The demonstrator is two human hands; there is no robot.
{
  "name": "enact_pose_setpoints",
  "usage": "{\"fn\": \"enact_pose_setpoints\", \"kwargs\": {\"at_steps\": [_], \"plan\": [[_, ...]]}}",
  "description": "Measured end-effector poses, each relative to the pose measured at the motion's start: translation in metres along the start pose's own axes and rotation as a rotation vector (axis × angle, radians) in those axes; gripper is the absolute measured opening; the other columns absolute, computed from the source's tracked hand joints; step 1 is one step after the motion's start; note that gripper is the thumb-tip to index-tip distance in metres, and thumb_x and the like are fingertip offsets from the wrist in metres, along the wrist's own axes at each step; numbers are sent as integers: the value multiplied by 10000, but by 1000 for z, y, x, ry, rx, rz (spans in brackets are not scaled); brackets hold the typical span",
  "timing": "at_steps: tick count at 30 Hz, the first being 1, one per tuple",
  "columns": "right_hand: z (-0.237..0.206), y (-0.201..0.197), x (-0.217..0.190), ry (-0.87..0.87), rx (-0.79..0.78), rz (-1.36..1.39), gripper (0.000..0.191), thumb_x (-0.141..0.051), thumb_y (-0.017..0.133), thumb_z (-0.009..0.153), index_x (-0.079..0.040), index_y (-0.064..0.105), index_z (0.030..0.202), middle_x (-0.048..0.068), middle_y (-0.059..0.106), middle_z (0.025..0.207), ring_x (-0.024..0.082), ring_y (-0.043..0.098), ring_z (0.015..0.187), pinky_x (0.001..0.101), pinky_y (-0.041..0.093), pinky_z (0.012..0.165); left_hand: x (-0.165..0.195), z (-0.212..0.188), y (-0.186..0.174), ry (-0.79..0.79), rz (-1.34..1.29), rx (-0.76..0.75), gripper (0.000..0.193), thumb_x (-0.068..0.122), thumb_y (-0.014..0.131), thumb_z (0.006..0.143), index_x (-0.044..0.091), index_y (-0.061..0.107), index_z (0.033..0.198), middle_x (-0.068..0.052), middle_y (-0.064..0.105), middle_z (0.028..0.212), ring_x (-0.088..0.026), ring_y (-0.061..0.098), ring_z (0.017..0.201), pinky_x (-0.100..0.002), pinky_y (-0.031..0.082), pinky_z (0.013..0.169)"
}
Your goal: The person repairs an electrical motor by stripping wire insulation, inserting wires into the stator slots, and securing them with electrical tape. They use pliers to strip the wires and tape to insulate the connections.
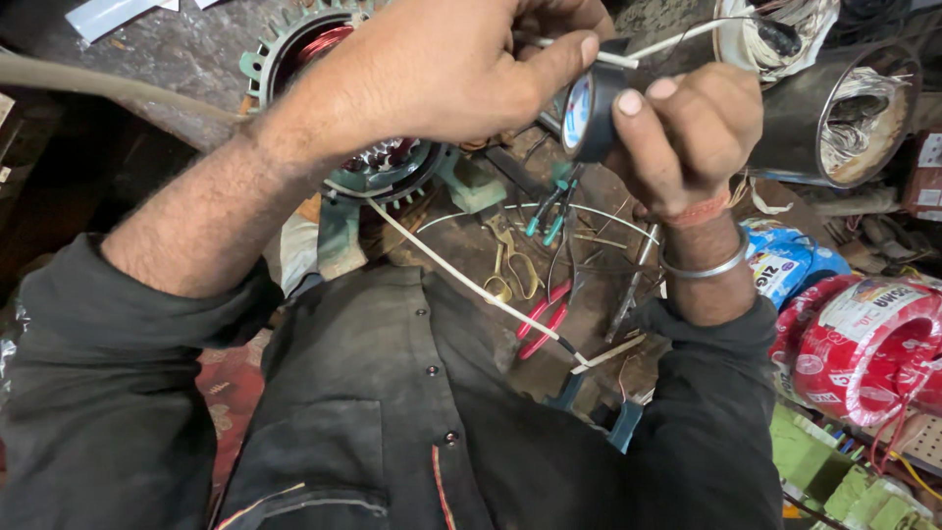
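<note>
My left hand [442, 69] is raised close to the camera, its thumb and fingers pinching a thin white sleeved wire [677, 35]. My right hand [687, 123] grips a black roll of insulating tape [589, 113] right beside that wire. Behind my left hand lies a green motor stator [388, 172] with copper windings. A second white sleeved lead [461, 275] runs from the stator down toward my lap. A metal bangle and a red thread circle my right wrist.
Yellow-handled scissors [510, 265], green-handled pliers [549, 211] and red-handled pliers [542, 319] lie on the dirty work surface. A metal cylinder with windings [844, 113] lies top right. A red wire coil [863, 348] and a blue packet [785, 260] are at right.
</note>
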State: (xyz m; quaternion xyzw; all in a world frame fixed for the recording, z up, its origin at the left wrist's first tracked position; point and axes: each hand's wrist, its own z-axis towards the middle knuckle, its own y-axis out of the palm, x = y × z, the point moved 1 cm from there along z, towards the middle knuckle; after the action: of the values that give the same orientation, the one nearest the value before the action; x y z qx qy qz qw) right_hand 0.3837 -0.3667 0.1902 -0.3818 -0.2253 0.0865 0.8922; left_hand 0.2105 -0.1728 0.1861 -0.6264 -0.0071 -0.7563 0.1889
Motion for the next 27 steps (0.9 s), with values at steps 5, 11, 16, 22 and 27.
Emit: {"fn": "enact_pose_setpoints", "kwargs": {"at_steps": [5, 11, 16, 22, 27], "plan": [[10, 3, -1, 143, -45, 245, 479, -194, 862, 1099, 13, 488, 1316, 215, 673, 1186, 353, 708, 972, 431, 583, 817, -10, -8, 9, 190, 18, 119, 165, 164, 645, 1070, 34, 687, 1163, -91, 746, 975, -179, 744, 843, -324, 584, 723], [24, 11, -11, 737, 86, 441, 250, -144, 705, 1101, 12, 564, 1236, 111, 686, 1003, 207, 682, 809, 321, 552, 730, -19, -16, 19, 311, 152, 227, 156, 54, 682, 1034, 34, 723, 1184, -136, 725, 959, -263, 739, 822, -358, 567, 721], [19, 19, 3, 1205, 145, 878, 177, -130, 688, 1014, -37, 563, 929, -21, 581, 738, 57, 548, 578, 230, 410, 538, -20, -19, 15, 557, 316, 295, 128, 63, 718, 1059, 31, 668, 1172, -126, 694, 988, -307, 700, 917, -393, 555, 782], [22, 17, 18, 1311, -153, 869, 277, -36, 715, 1114, -16, 564, 882, -8, 542, 740, 61, 485, 635, 229, 345, 561, -26, -23, 13, 656, 566, 254, 297, 54, 718, 998, 23, 644, 1285, -110, 679, 1090, -299, 684, 984, -395, 544, 791], [47, -6, 17, 1426, -196, 993, 86, -67, 695, 1015, -55, 677, 933, -41, 669, 775, 47, 590, 625, 201, 451, 557, -28, -20, 14, 598, 635, 278, 288, 60, 663, 1011, 37, 628, 1296, -121, 660, 1035, -318, 671, 974, -427, 523, 782]]}}
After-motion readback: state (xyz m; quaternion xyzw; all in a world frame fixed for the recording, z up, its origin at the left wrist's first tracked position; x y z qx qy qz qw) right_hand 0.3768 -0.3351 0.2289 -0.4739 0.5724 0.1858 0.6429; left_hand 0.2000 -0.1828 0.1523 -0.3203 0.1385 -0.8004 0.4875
